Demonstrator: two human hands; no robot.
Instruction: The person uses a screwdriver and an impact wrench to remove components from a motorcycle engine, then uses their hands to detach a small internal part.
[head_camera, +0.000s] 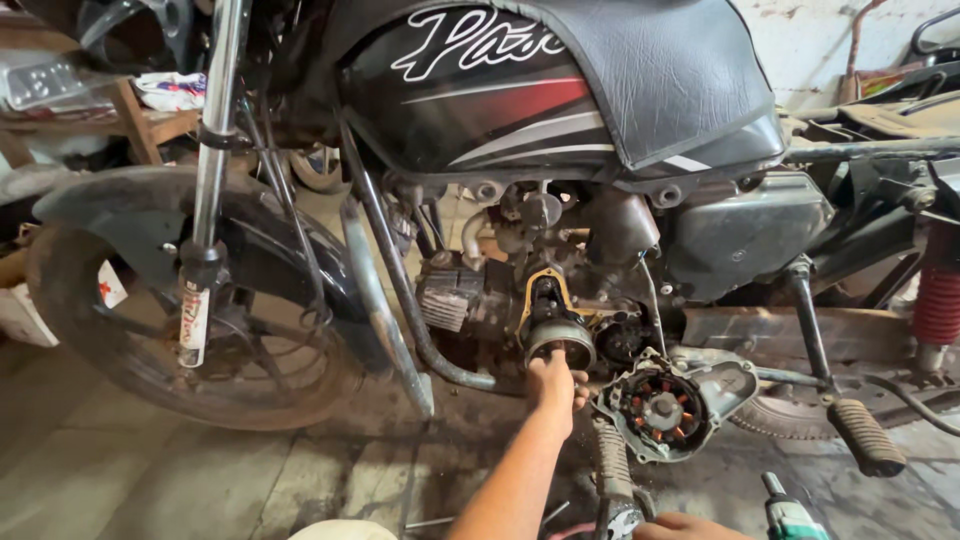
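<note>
A black motorcycle stands side-on with its engine side cover off. My left hand (556, 385) reaches up from below and grips the lower edge of a round metal rotor (559, 338) at the open engine case. Just to the right hangs the removed cover (668, 405), its ring of copper-wound coils facing me. Only the knuckles of my right hand (688, 526) show at the bottom edge, between a ribbed rubber footpeg (612, 468) and a teal and black power tool (790, 518). What that hand holds is hidden.
The front wheel (190, 320) and fork (212, 170) fill the left side. A kick lever with a rubber peg (862, 435) sticks out at the right, near a red rear spring (938, 300). A frame tube (400, 290) runs down past the engine. The concrete floor (150, 470) is dirty.
</note>
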